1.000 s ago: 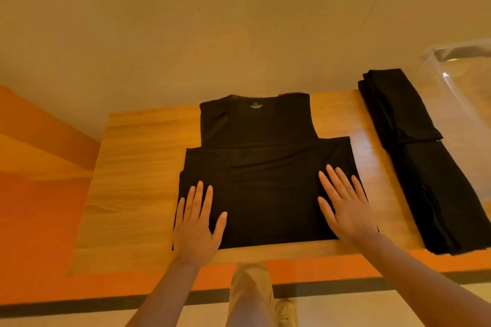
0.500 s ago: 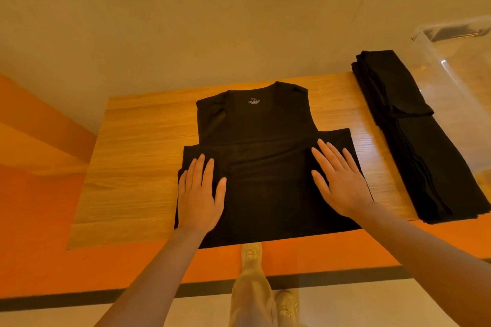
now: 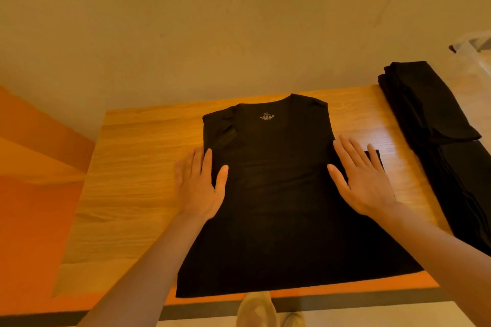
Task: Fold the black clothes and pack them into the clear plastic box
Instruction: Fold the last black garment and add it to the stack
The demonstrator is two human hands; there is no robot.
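Observation:
A black shirt [image 3: 276, 194] lies flat on the wooden table [image 3: 138, 167], neck label at the far end, its near hem hanging over the table's front edge. My left hand [image 3: 198, 187] rests flat on the shirt's left edge, fingers apart. My right hand [image 3: 361, 178] lies flat on the shirt's right side, fingers spread, covering part of a folded-in flap. Neither hand grips anything. A stack of folded black clothes [image 3: 441, 146] lies at the right. Only a corner of the clear plastic box [image 3: 475, 48] shows at the far right edge.
A plain wall rises right behind the table. An orange surface [image 3: 34, 207] lies left of and below the table. My trouser leg and shoe [image 3: 256, 310] show under the front edge.
Both hands have slid away from me along the shirt's sides, from near the hem to its middle. The view has moved closer and to the left, and the shirt's hem now overhangs the front edge.

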